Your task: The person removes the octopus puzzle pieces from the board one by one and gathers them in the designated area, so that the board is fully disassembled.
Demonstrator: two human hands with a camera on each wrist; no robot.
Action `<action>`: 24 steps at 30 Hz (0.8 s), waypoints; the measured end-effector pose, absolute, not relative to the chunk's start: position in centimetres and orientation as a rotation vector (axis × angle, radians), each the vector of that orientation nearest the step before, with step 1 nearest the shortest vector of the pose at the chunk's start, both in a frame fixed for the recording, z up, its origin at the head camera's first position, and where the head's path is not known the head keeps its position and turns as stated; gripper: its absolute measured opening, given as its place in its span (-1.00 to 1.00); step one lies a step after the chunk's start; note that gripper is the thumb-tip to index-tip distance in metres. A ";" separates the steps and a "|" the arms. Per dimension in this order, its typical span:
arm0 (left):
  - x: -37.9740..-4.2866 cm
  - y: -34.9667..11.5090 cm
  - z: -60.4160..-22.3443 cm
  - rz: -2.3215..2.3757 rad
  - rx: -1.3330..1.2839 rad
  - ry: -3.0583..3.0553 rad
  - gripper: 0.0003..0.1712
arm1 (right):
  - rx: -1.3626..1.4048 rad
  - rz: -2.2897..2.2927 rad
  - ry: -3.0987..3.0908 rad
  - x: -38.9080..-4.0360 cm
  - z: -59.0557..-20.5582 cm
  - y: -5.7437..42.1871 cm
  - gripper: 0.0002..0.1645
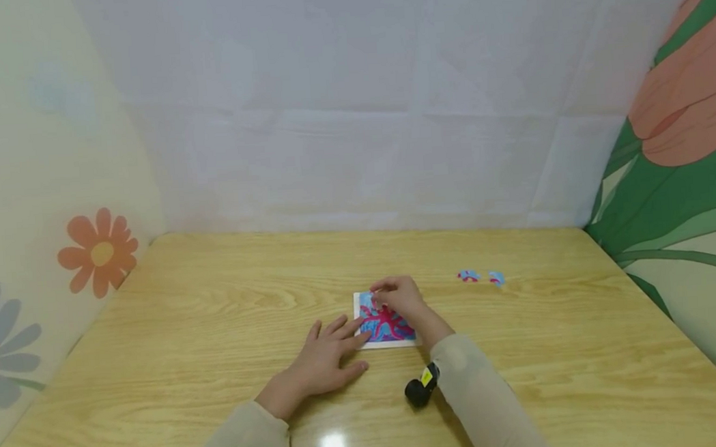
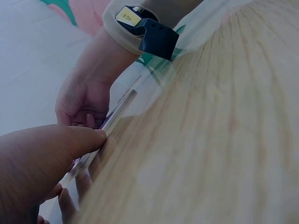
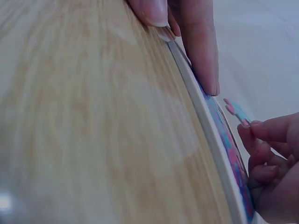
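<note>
A small jigsaw puzzle [image 1: 386,330] with a pink octopus-like picture on blue lies in a white-rimmed tray [image 1: 390,344] on the table. My left hand [image 1: 325,361] rests at the tray's left side, fingers spread and fairly straight, with fingertips over its edge. Above the upper part of the puzzle is my right hand [image 1: 401,297]. Between its thumb and fingertips it pinches a blue and pink puzzle piece [image 3: 239,112], held raised and tilted in the right wrist view. Part of the picture is hidden beneath the right hand.
Two loose puzzle pieces, one [image 1: 469,275] beside another [image 1: 496,278], lie on the wooden table [image 1: 227,300] to the right of the tray. A white cloth [image 1: 355,169] hangs behind the table. Flower-patterned sheets [image 1: 683,108] stand at both sides.
</note>
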State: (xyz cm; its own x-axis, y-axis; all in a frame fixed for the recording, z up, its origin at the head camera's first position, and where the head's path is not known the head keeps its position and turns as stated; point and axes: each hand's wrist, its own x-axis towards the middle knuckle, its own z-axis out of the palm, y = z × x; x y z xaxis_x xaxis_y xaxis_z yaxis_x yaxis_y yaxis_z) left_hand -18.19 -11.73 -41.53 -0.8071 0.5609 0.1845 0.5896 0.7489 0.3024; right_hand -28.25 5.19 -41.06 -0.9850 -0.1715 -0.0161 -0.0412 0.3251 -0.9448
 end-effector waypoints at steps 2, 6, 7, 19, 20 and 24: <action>-18.2 -11.7 -41.5 -0.545 -0.945 -2.860 -0.43 | -0.198 -1.788 2.441 -28.3 -41.0 5.3 -0.80; -18.2 -11.8 -41.4 -0.543 -0.952 -2.856 -0.44 | -0.164 -1.851 2.394 -28.4 -40.9 5.5 -0.80; -18.2 -11.8 -41.5 -0.538 -0.953 -2.856 -0.44 | -0.157 -1.865 2.388 -28.4 -40.8 5.6 -0.79; -17.9 -12.1 -41.6 -0.502 -0.954 -2.860 -0.43 | -0.078 -1.910 2.374 -28.9 -40.3 7.6 -0.80; -17.9 -12.1 -41.6 -0.500 -0.956 -2.858 -0.43 | -0.076 -1.902 2.388 -28.9 -40.3 7.8 -0.80; -17.8 -12.1 -41.8 -0.496 -0.971 -2.848 -0.42 | -0.041 -1.909 2.395 -29.2 -40.2 9.0 -0.80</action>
